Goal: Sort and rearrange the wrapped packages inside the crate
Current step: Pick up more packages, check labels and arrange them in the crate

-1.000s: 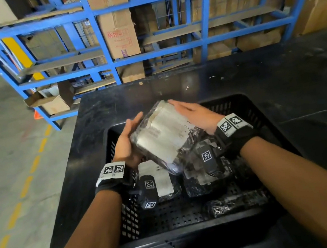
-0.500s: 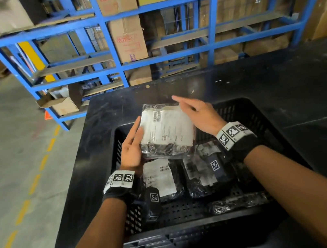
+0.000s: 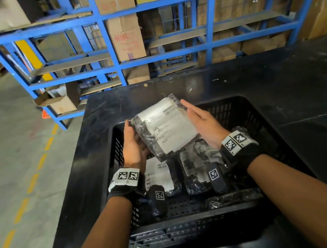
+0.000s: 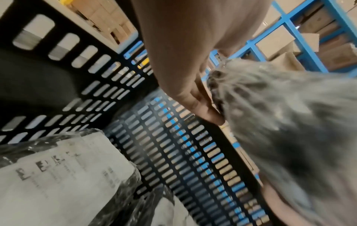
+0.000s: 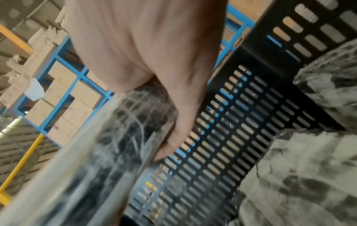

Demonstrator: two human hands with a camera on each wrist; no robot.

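I hold a clear-wrapped package [image 3: 165, 127] with a white label between both hands, tilted above the far left part of the black slotted crate [image 3: 195, 219]. My left hand [image 3: 133, 143] supports its left side with straight fingers [image 4: 201, 99], thumb up. The right hand [image 3: 203, 122] lies flat along the package's right edge. In the wrist views the held package is blurred [image 4: 289, 137] [image 5: 86, 160]. Two labelled packages [image 3: 159, 176] [image 3: 198, 161] lie on the crate floor below, and a dark one [image 3: 232, 197] sits by the near wall.
The crate stands on a black table [image 3: 280, 83]. Blue shelving [image 3: 168, 54] with cardboard boxes runs behind it. Concrete floor [image 3: 5, 170] with a yellow dashed line lies to the left. Another wrapped package [image 3: 243, 130] sits by the right wrist.
The package has been turned between my hands: half a second ago it sat nearly level, now its far end tips up with the label facing me. Both hands stayed on its sides.
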